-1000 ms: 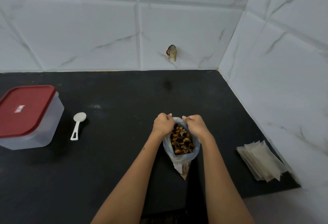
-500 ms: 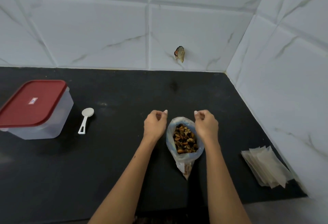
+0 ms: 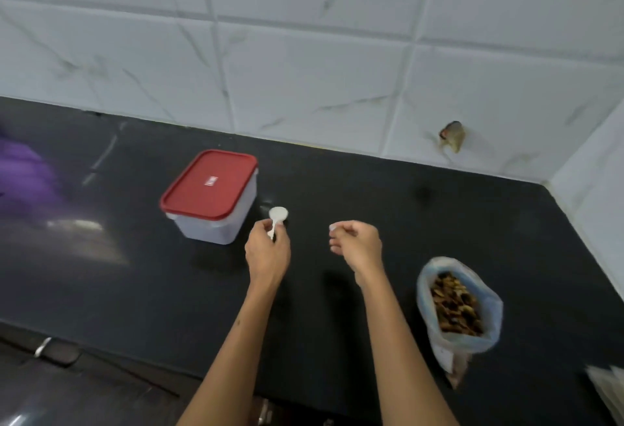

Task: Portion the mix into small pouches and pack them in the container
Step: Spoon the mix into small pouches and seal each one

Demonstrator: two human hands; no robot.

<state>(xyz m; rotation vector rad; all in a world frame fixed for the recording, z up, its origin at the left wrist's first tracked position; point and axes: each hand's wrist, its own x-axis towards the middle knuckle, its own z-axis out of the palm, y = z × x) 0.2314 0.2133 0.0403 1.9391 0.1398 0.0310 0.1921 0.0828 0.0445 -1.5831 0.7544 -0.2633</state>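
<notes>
Left hand point(image 3: 267, 250) pinches the white scoop point(image 3: 277, 219) by its handle, right beside the red-lidded container point(image 3: 211, 196) on the black desk point(image 3: 371, 189). Right hand point(image 3: 358, 246) hovers loosely curled, holding nothing. Open bag of mix point(image 3: 456, 307) stands off right.

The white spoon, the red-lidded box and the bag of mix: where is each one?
white spoon point(image 3: 278, 214), head view, on its round bowl.
red-lidded box point(image 3: 210, 186), head view, middle of the lid.
bag of mix point(image 3: 456, 307), head view, on the mix inside.
</notes>
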